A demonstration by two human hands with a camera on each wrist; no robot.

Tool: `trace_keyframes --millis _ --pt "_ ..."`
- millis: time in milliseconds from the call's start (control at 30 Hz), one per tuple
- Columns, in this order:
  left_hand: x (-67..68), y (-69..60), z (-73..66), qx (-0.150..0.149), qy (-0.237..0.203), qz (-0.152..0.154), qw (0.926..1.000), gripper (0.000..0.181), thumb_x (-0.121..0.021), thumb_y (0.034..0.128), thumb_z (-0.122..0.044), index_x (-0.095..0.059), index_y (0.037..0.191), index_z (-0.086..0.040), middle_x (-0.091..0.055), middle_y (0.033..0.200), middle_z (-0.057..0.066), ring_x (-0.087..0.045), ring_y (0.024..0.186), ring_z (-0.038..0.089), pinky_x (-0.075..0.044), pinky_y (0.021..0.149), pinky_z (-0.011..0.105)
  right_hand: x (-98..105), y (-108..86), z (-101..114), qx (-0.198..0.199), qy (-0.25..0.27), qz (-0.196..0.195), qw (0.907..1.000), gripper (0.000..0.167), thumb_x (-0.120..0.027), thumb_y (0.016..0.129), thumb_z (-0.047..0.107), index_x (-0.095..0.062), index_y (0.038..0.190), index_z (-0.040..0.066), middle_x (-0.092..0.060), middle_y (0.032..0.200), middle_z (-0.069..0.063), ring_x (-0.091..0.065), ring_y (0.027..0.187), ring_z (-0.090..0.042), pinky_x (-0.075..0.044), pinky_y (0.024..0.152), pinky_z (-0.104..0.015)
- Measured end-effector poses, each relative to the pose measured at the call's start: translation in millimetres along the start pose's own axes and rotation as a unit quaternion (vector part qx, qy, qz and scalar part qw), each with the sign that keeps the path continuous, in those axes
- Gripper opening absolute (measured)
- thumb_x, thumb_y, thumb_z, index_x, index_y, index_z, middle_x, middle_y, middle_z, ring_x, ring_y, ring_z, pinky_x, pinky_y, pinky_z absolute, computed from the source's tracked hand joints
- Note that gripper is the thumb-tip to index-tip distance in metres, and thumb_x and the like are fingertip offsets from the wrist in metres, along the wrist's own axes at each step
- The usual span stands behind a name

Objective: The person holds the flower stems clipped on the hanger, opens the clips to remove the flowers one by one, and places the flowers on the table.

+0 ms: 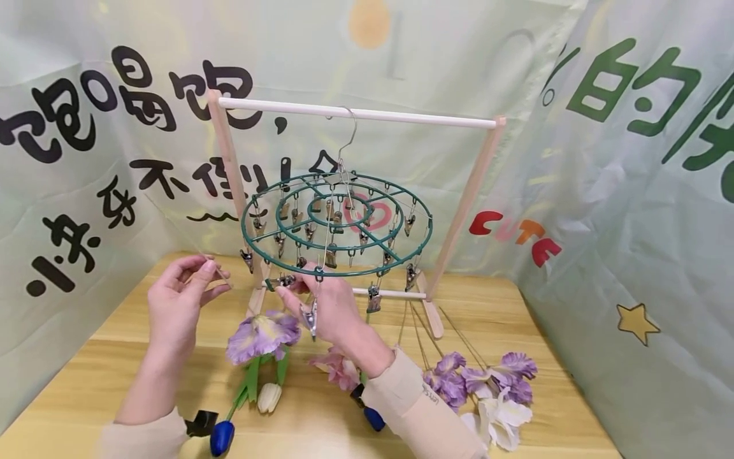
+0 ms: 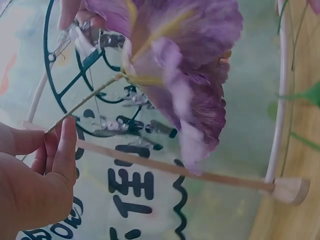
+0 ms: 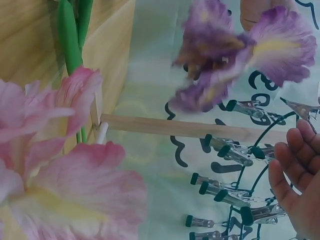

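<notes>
My left hand pinches the thin stem of a purple iris-like flower between thumb and fingers. The bloom points down and away from that hand, and shows at the top of the right wrist view too. At the near left rim of a round green clip hanger, my right hand grips a metal clip, holding it sideways. In the right wrist view the fingers curl beside that clip; their exact contact is partly hidden. Other green-tipped clips hang around the rings.
The hanger hooks onto a white rod of a wooden stand. On the table lie purple flowers, a white flower, a white tulip and a blue tulip. A pink flower is below my right wrist.
</notes>
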State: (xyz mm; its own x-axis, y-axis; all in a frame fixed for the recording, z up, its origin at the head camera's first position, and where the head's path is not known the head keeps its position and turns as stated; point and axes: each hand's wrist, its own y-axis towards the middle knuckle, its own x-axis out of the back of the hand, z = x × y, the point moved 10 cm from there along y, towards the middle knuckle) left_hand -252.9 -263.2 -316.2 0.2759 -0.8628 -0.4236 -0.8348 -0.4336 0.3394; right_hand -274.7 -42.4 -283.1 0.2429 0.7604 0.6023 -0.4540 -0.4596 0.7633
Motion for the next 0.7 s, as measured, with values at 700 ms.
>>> trace_keyframes --millis 700 --pt "29.7 32.1 -9.5 -0.007 0.151 0.113 0.9819 0.010 -0.067 0.1004 -0.002 -0.069 0.108 -0.008 -0.072 0.097 -0.004 -0.071 0.078 0.006 -0.062 0.063 0.023 5.1 -3.7 -4.5 0.014 -0.036 -0.001 0.9992 0.020 -0.074 0.095 0.035 -0.071 0.092 0.016 -0.067 0.086 0.007 -0.059 0.069 -0.004 -0.042 0.060 -0.010"
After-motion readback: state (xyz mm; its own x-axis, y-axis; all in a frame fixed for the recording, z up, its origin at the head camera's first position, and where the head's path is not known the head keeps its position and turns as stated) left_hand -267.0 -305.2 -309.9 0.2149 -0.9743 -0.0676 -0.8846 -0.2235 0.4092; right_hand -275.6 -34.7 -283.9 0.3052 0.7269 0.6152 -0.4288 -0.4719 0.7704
